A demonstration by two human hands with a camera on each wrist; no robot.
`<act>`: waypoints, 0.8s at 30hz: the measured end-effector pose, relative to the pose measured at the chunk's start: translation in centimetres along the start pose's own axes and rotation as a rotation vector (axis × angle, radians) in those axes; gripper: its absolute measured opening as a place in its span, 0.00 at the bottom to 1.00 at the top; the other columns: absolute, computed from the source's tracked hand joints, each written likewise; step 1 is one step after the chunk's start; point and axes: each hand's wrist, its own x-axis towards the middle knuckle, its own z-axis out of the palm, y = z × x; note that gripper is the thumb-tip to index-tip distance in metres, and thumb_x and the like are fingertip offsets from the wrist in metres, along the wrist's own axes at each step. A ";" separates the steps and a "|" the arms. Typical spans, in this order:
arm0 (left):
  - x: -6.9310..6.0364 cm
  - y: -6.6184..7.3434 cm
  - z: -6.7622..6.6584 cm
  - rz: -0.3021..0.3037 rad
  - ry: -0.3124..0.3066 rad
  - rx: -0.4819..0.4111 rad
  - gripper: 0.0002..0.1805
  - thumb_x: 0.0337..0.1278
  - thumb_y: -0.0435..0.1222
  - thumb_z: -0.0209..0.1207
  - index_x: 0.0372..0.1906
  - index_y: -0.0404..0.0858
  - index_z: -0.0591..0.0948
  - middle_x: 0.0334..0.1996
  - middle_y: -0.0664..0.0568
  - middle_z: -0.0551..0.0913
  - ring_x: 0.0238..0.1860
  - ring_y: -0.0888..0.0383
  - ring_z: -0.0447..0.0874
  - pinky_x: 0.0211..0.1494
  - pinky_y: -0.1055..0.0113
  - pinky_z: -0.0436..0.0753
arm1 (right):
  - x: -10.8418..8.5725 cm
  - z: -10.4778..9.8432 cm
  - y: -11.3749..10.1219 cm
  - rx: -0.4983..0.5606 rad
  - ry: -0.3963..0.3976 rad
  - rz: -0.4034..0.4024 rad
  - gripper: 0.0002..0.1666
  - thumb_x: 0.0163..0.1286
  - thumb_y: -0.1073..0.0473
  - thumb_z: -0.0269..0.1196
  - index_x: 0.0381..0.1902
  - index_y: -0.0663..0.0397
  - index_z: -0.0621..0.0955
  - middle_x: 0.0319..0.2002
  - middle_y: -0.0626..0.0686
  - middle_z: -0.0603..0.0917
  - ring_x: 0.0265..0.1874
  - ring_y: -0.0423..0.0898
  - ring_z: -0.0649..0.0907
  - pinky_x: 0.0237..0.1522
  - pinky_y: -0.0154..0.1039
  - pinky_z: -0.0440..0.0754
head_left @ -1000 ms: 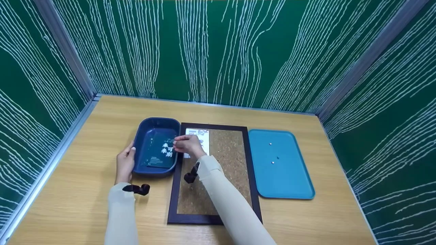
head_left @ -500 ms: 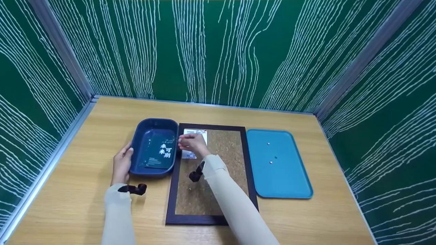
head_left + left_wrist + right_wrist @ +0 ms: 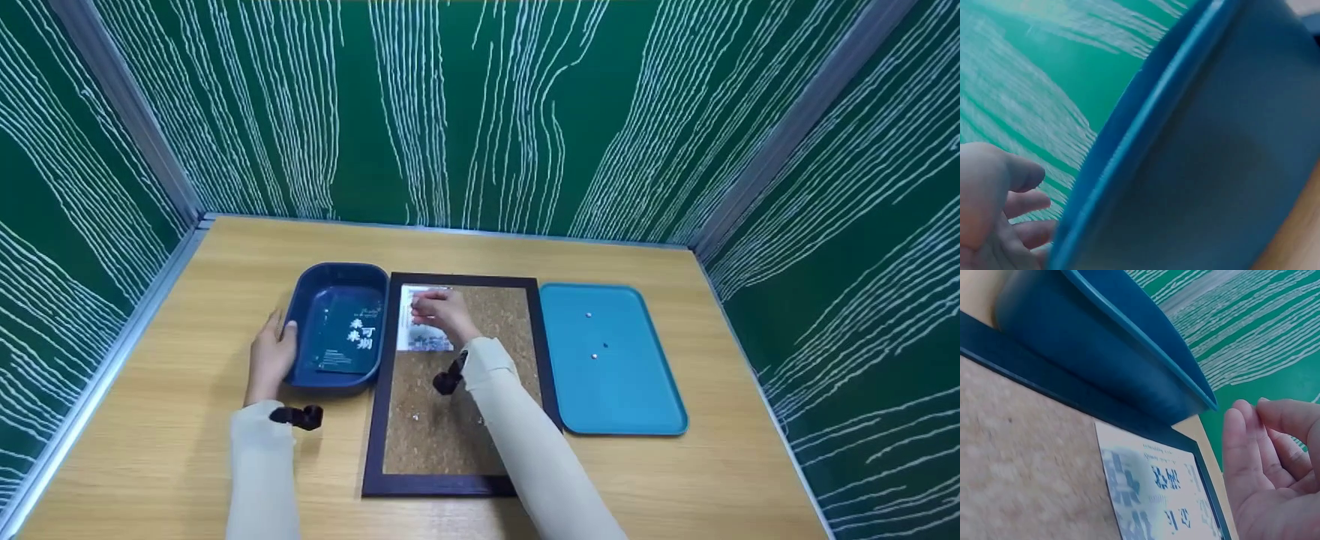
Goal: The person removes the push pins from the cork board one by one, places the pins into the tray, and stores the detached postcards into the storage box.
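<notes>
In the head view, my left hand (image 3: 270, 352) is at the left side of a dark blue plastic bin (image 3: 298, 315). The left wrist view has its fingers loosely bent by the wall, the thumb off the rim. A dark green card (image 3: 341, 319) with white characters lies inside the bin. My right hand (image 3: 444, 311) is over a white printed card (image 3: 424, 341) at the top left of a dark-framed corkboard (image 3: 427, 446). In the right wrist view, its fingers are fairly straight, thumb tip close to the fingertips; nothing shows between them.
A turquoise tray (image 3: 630, 397) lies right of the corkboard, with a few tiny pin-like pieces (image 3: 594, 356) on it. Small white specks (image 3: 415, 417) sit on the lower cork. Green walls with white lines border the wooden table (image 3: 150, 420).
My right hand has left the green card in the bin and moved right, over the white card. The green card stays in the bin. My left hand remains beside the bin.
</notes>
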 end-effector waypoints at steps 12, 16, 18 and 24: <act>-1.8 5.2 4.8 0.338 0.087 0.351 0.31 0.74 0.41 0.42 0.73 0.29 0.55 0.74 0.31 0.48 0.75 0.33 0.41 0.76 0.39 0.46 | 1.0 -3.3 -0.2 -0.092 0.064 -0.024 0.09 0.64 0.68 0.62 0.42 0.66 0.83 0.28 0.52 0.83 0.26 0.42 0.83 0.36 0.35 0.86; -2.3 7.0 7.1 0.403 0.057 0.403 0.31 0.74 0.42 0.42 0.74 0.31 0.54 0.75 0.34 0.47 0.75 0.35 0.40 0.76 0.39 0.46 | 1.2 -4.4 -0.5 -0.197 0.107 -0.021 0.10 0.64 0.64 0.64 0.43 0.63 0.84 0.32 0.54 0.85 0.29 0.44 0.84 0.40 0.39 0.86; -2.5 7.9 8.3 0.416 0.032 0.418 0.31 0.74 0.43 0.41 0.74 0.32 0.54 0.75 0.36 0.46 0.76 0.37 0.40 0.76 0.41 0.46 | 1.2 -5.0 -0.8 -0.222 0.112 -0.018 0.11 0.65 0.64 0.63 0.44 0.63 0.84 0.36 0.56 0.85 0.32 0.46 0.84 0.44 0.42 0.86; -2.9 9.7 11.6 0.437 -0.041 0.434 0.31 0.74 0.43 0.43 0.74 0.35 0.54 0.76 0.40 0.47 0.77 0.41 0.42 0.77 0.45 0.47 | 1.2 -6.9 -1.2 -0.247 0.111 -0.003 0.14 0.66 0.64 0.61 0.49 0.62 0.82 0.44 0.58 0.83 0.44 0.52 0.83 0.52 0.47 0.83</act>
